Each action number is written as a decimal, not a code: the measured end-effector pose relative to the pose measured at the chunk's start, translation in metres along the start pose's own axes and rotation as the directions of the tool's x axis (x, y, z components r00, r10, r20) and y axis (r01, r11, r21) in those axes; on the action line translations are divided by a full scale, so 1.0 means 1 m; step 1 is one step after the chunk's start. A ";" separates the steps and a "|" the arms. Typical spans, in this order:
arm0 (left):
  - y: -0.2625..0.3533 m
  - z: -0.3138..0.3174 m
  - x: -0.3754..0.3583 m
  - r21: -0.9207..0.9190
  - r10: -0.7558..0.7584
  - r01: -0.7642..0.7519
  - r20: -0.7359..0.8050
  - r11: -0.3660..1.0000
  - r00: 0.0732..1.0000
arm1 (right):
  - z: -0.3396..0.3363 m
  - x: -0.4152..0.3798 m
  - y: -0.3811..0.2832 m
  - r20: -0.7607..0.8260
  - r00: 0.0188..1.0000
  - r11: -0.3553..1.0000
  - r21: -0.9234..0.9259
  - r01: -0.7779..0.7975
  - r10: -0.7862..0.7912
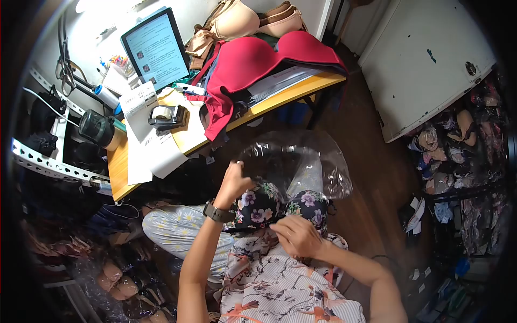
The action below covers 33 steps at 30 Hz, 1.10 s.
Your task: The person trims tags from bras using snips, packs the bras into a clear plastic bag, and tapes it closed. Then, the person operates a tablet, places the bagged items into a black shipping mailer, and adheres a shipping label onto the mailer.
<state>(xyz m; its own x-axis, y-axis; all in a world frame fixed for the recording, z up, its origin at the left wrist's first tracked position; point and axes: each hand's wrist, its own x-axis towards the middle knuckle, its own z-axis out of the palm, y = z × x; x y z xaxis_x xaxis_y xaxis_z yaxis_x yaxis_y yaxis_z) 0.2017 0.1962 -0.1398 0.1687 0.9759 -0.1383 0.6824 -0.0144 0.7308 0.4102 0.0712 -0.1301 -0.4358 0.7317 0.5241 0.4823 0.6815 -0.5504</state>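
A black floral bra [261,207] lies across my lap, its two cups side by side. Beyond it a clear plastic bag [328,167] spreads out above my knees. My left hand [235,185], with a dark watch on the wrist, is closed at the near left edge of the bag, just above the left cup. At the lower edge of the bra, between the cups, my right hand [295,235] has its fingers curled together; what they hold, if anything, is hidden.
A yellow desk [269,109] ahead holds a red bra [245,62], beige bras [234,21], a tablet [157,49], a tape dispenser [168,116] and papers [156,156]. Wrapped garments [452,145] hang at the right beside a white door [420,59].
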 end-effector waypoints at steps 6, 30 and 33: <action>-0.009 -0.003 0.014 -0.221 0.008 -0.025 -0.079 0.975 0.997 | 0.060 0.034 0.147 0.546 0.601 0.776 -0.158 -0.610 0.584; 0.007 -0.027 -0.053 0.240 0.080 -0.065 -0.053 0.969 0.995 | 0.007 0.080 0.086 0.967 -0.137 0.927 0.157 -0.340 -0.214; 0.001 -0.017 -0.054 0.238 0.083 -0.068 -0.051 0.969 0.995 | 0.024 0.058 0.083 0.921 -0.075 0.826 0.304 -0.476 -0.382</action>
<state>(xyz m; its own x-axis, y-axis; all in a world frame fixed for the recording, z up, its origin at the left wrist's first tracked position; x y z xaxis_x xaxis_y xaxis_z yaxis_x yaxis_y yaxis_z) 0.1814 0.1468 -0.1204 0.1879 0.9813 -0.0426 0.8187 -0.1326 0.5587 0.4066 0.1705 -0.1612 -0.8513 -0.3037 -0.4278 0.3748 0.2186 -0.9010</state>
